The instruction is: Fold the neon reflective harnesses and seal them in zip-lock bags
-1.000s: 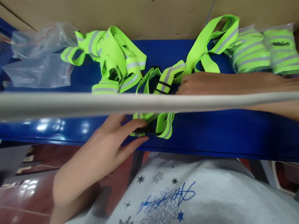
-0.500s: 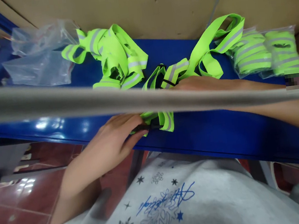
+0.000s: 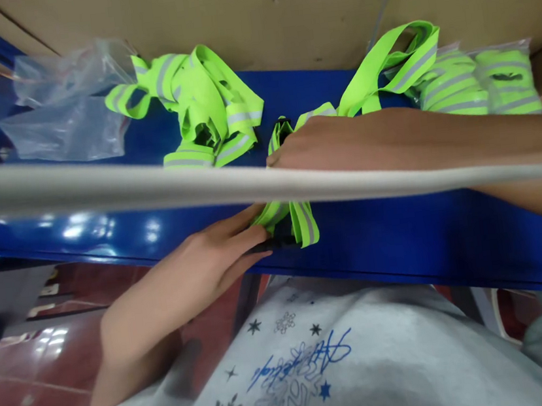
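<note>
A neon green reflective strap [image 3: 384, 60] lies across the blue table [image 3: 404, 239], running from the back right to the front edge. My left hand [image 3: 209, 263] is at the front edge, fingers pinched on the strap's lower end [image 3: 297, 219] by a black buckle. My right hand [image 3: 322, 140] lies over the strap's middle, pressing it onto the table; its fingertips are hidden behind a grey bar [image 3: 101, 191] that crosses the view.
A second bundle of green straps [image 3: 204, 106] lies at the back middle. Clear plastic bags [image 3: 66, 103] sit at the back left, bagged green straps [image 3: 478, 82] at the back right. Cardboard [image 3: 278, 18] stands behind the table. Red floor tiles [image 3: 27, 391] show below left.
My right hand has slid left over the strap's middle, covering more of it. My left hand has kept its pinch on the lower end and moved slightly right.
</note>
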The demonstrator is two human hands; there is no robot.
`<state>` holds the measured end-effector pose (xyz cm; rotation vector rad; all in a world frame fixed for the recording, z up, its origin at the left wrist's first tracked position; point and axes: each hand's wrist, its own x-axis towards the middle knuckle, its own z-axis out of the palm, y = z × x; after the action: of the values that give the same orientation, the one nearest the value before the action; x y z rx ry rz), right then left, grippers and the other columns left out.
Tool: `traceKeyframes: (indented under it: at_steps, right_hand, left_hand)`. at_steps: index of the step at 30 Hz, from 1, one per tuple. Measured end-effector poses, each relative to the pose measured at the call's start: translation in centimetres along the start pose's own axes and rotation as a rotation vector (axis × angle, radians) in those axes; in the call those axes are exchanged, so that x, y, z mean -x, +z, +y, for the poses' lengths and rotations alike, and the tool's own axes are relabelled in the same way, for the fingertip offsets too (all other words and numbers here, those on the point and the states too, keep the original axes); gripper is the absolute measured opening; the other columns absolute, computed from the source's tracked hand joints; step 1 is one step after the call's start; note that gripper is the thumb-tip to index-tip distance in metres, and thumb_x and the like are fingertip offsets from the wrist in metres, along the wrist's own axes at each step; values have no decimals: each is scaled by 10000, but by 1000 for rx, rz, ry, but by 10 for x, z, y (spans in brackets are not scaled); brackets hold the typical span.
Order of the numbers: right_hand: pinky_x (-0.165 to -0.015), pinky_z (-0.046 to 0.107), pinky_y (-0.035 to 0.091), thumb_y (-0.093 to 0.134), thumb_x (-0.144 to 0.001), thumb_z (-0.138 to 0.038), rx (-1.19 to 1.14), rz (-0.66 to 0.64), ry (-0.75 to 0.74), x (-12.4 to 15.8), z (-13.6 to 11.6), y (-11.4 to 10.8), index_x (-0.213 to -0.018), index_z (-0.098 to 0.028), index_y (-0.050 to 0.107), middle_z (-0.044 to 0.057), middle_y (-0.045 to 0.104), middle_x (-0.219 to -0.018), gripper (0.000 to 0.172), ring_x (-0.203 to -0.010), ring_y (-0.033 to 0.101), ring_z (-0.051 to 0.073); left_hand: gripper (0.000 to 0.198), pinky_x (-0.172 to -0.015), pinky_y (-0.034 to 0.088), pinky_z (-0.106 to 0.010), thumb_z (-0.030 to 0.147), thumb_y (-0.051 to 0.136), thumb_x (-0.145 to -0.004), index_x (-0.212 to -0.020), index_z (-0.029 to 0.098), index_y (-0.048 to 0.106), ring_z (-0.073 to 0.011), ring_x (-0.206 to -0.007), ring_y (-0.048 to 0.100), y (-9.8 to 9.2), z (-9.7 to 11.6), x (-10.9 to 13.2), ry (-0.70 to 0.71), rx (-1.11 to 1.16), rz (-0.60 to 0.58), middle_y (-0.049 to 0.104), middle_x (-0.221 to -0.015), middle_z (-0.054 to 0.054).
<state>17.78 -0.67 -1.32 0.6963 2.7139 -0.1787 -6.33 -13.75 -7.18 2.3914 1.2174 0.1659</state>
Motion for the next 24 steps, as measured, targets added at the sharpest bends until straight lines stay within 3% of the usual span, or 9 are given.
traceKeyframes:
  at_steps: [2,5,9,11,13,17,21,24]
  right_hand:
    - [-881,321,499,619,-917,20,84,-53,-4,-7,-3,-11,-962,-154,751,69,756,-1033,222,-1010,703,221]
    - [-989,343,462,660,-933,-34,249,81,-125,-11,1,-14,-907,-173,732,62,734,-988,159,-1125,661,228]
    - [-742,255,445,754,-917,-106,195,-41,-21,-9,19,-6,-1048,-178,784,26,751,-943,152,-856,673,151]
    - [-647,252,377,699,-936,-81,183,63,-44,-11,32,3,-1095,-185,795,8,755,-897,213,-766,651,128]
    - [-646,273,363,678,-910,-52,229,151,-109,-16,45,14,-1112,-200,794,13,760,-915,276,-801,674,158]
    - [-894,344,449,479,-964,16,449,247,-186,-15,59,24,-1072,-143,758,35,741,-974,339,-907,680,148]
    - [-1031,428,464,299,-1038,18,573,401,-229,-1,60,21,-1011,-98,725,36,712,-977,443,-1086,668,176]
    - [-1039,475,461,238,-1073,1,541,456,-157,13,53,27,-1194,-84,718,57,731,-1155,502,-1214,655,205]
  left_hand:
    - [333,-913,639,-405,411,411,-1150,-1156,244,699,-273,-1066,762,-2,5,0,-7,-51,42,744,-1254,-64]
    - [323,-799,624,-388,343,378,-1139,-1090,217,670,-271,-947,756,-5,9,0,-25,-106,106,738,-1198,-100]
    - [264,-752,610,-388,327,405,-1133,-1202,233,642,-283,-909,769,-2,9,-2,-32,-100,149,748,-1139,-94]
    - [270,-831,633,-411,306,428,-1132,-1303,243,628,-300,-1001,780,4,8,-5,-9,-94,179,758,-1173,-94]
    - [369,-953,640,-437,216,430,-1115,-1446,265,584,-307,-1149,764,9,8,-9,28,-92,213,746,-1295,-100]
    - [600,-1114,605,-461,64,472,-1047,-1611,269,465,-307,-1307,714,13,13,-18,100,-131,297,693,-1450,-117]
    - [461,-1038,619,-525,60,523,-1039,-1494,136,531,-372,-1217,742,14,21,-25,133,-300,394,748,-1288,-179]
    - [424,-1010,624,-478,12,488,-1024,-1408,171,575,-321,-1169,759,19,24,-27,173,-255,351,767,-1222,-135]
